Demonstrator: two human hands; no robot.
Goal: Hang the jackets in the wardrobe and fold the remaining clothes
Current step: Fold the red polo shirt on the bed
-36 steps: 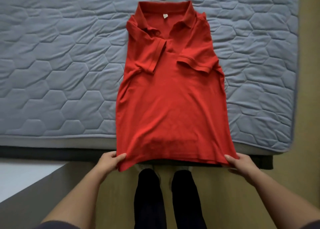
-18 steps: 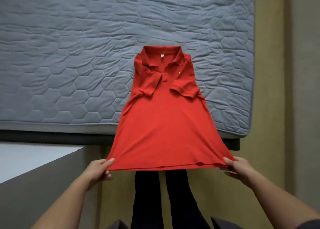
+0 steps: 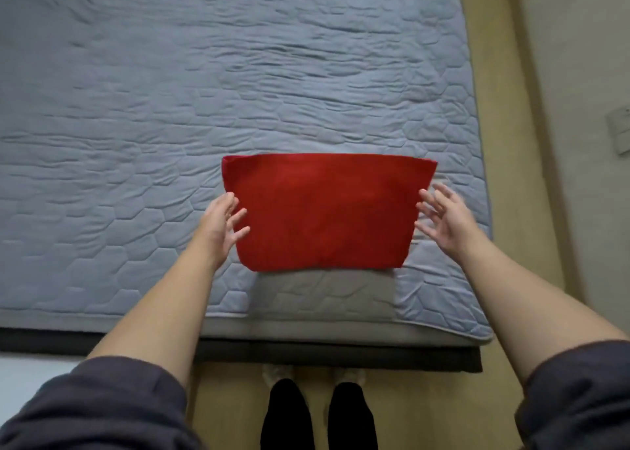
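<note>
Now your spread left hand (image 3: 221, 226) and right hand (image 3: 445, 219) flank the folded shirt (image 3: 327, 211); a stray nudge could unfold it.

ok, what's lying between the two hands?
Head view: the folded red shirt, flat on the mattress, lies between the left hand and right hand, both open.

The left arm (image 3: 160, 306) and the right arm (image 3: 525, 299) reach forward, bare from the elbow down, with dark grey sleeves (image 3: 112, 405) pushed up. The left hand (image 3: 221, 226) has its thumb uppermost and its fingers spread, pointing inward toward the right hand (image 3: 445, 221), which mirrors it with splayed, slightly blurred fingers; neither grips anything. The hands are level with each other and well apart, and the legs (image 3: 286, 419), in black trousers, stand between the arms.
</note>
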